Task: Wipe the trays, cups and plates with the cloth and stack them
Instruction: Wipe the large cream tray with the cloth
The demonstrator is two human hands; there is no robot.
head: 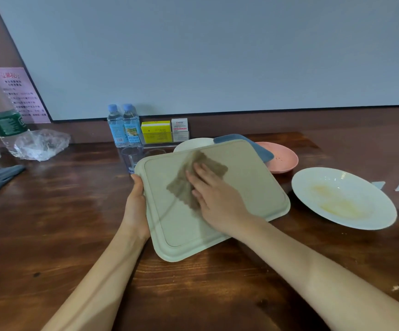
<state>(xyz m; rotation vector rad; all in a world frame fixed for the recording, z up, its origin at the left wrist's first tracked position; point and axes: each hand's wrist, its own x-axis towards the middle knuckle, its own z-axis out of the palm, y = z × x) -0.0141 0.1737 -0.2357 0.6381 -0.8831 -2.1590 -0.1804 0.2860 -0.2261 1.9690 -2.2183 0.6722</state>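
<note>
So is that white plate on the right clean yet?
Not yet: the plate has yellowish smears across its middle.

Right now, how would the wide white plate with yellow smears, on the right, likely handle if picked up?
The wide white plate looks glossy like ceramic: probably stiff, fairly heavy, breakable. Its yellow smears may be greasy, so the centre could slip; the bare rim seems the safer grip.

Two trays [241, 187] [261, 149], two white plates [313, 177] [193, 142], one pink bowl [286, 160], one cloth [209, 166], two small bottles [115, 127] [131, 129], two boxes [156, 131] [179, 126]
</note>
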